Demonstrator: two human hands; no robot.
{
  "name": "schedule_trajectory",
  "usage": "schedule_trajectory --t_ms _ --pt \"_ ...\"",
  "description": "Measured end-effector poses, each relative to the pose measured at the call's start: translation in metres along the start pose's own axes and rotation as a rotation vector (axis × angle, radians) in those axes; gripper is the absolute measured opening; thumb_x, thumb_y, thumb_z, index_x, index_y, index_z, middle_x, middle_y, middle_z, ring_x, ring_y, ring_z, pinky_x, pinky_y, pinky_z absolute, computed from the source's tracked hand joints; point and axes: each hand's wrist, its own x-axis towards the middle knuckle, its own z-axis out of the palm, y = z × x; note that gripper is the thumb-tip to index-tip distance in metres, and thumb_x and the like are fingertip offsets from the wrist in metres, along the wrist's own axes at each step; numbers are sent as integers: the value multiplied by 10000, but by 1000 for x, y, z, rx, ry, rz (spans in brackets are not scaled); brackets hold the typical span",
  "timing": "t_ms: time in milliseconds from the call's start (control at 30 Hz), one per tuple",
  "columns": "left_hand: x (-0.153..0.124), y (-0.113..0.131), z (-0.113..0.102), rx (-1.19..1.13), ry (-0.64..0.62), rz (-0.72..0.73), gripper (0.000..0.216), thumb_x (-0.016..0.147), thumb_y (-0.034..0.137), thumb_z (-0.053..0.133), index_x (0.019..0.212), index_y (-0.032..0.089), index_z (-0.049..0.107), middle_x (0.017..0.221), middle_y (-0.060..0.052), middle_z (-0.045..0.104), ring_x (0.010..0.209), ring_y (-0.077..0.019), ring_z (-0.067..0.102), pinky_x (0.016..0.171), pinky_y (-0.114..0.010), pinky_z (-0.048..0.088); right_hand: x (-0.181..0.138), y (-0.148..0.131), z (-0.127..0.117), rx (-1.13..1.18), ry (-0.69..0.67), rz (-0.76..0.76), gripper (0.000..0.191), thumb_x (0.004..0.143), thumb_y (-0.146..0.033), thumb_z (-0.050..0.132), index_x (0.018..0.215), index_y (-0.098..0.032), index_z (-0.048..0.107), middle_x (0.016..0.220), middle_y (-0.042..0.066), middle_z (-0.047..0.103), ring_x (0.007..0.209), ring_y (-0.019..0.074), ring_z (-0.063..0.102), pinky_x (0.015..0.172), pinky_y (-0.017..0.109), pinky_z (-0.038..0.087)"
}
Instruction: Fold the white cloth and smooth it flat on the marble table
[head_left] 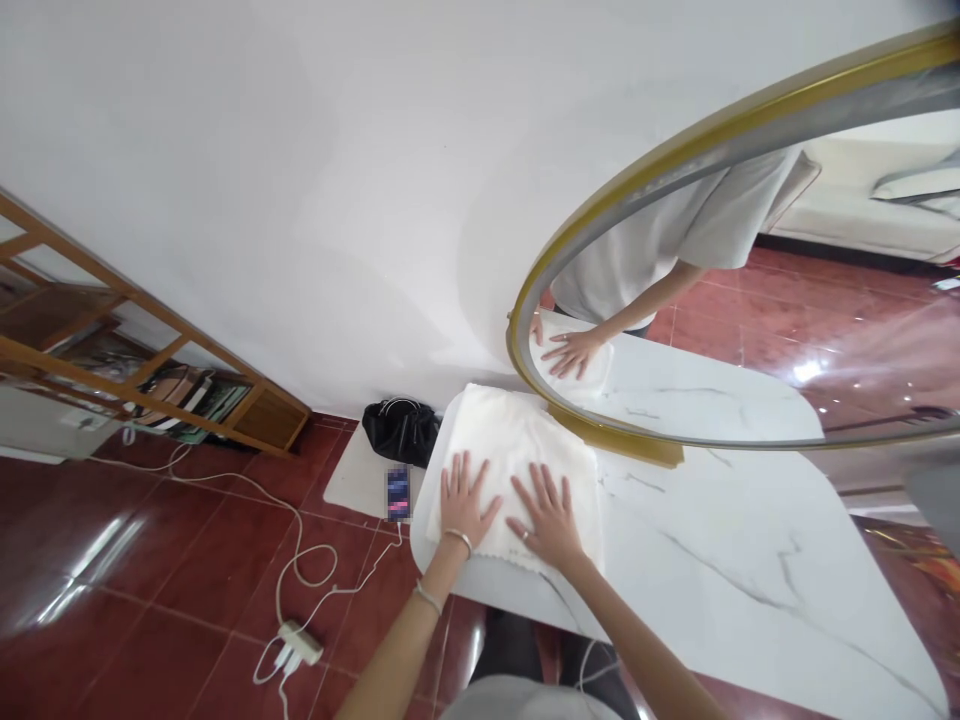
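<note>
A white cloth (517,440) lies folded on the left end of a white marble table (735,560). My left hand (463,497) lies flat on the cloth's near left part, fingers spread, open. My right hand (546,510) presses flat beside it, fingers apart, with a ring on one finger. Both hands touch the cloth and hold nothing. Bracelets circle my left wrist.
A gold-framed round mirror (600,425) stands on the table behind the cloth and reflects a person's arm. A phone (398,493) sits at the table's left edge, with a black bag (401,428), a power strip (298,642) with white cables and a wooden shelf (150,370) on the red floor.
</note>
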Motion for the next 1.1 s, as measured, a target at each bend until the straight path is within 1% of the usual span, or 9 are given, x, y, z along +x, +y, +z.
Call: schedule_trajectory --t_ms 100,200,500,600,667,733,833,967,1100 --pt "23 -7 -2 -18 -7 -37 594 875 450 544 1427 265 425 1563 -108 258 1445 -322 204 1155 -533 203 28 1 5 -4 1 13 614 926 -510 444 1478 -272 317 1569 152 196 1447 358 138 1096 636 177" --pt "19 -9 -3 -21 17 -53 587 880 430 541 1427 251 425 1561 -114 264 1447 -316 201 1156 -531 202 30 -4 7 4 1 5 615 929 -505 441 1480 -265 314 1567 159 197 1448 363 130 1098 635 175" --pt "-100 6 9 3 152 -173 562 894 392 468 1438 261 414 1543 -107 315 1436 -316 240 1134 -543 241 -40 -25 -5 155 -119 -180 679 913 -565 425 1509 -343 188 1589 101 132 1452 352 121 1119 628 149" --pt "-114 -3 4 -85 174 -307 567 871 455 485 1407 276 454 1486 -100 413 1383 -317 346 1105 -528 301 -50 -32 -8 231 -195 -215 709 893 -578 454 1508 -359 175 1595 75 100 1455 351 97 1130 638 97" --pt "-100 -20 -7 -184 202 -533 609 835 516 511 1375 235 485 1449 -140 447 1337 -358 394 1064 -565 332 -49 -36 -9 279 -249 -226 730 874 -578 490 1504 -365 188 1596 66 82 1456 354 83 1131 646 56" --pt "-73 -43 -23 -392 205 -868 653 778 552 566 1318 188 524 1373 -173 514 1284 -396 442 1024 -605 349 -43 -40 -10 334 -307 -248 735 861 -580 511 1498 -371 209 1597 56 71 1457 351 69 1132 646 20" --pt "-30 -81 -52 -756 139 -1178 536 718 522 636 1099 145 631 1062 -130 690 1070 -346 614 930 -514 466 -32 -45 -13 431 -397 -280 732 850 -611 507 1489 -375 240 1599 44 59 1460 340 36 1132 636 -25" --pt "1 -105 -81 -910 84 -1162 305 716 451 641 752 149 652 717 -63 699 762 -272 683 730 -398 556 -26 -50 -13 525 -455 -265 758 821 -646 524 1481 -386 257 1600 31 37 1458 347 9 1116 667 -15" --pt "12 -68 -102 -962 129 -943 334 718 495 626 821 182 675 867 -49 733 953 -284 670 856 -386 537 -34 -50 12 515 -352 -298 757 808 -641 556 1465 -358 310 1582 52 142 1445 331 159 1147 607 139"
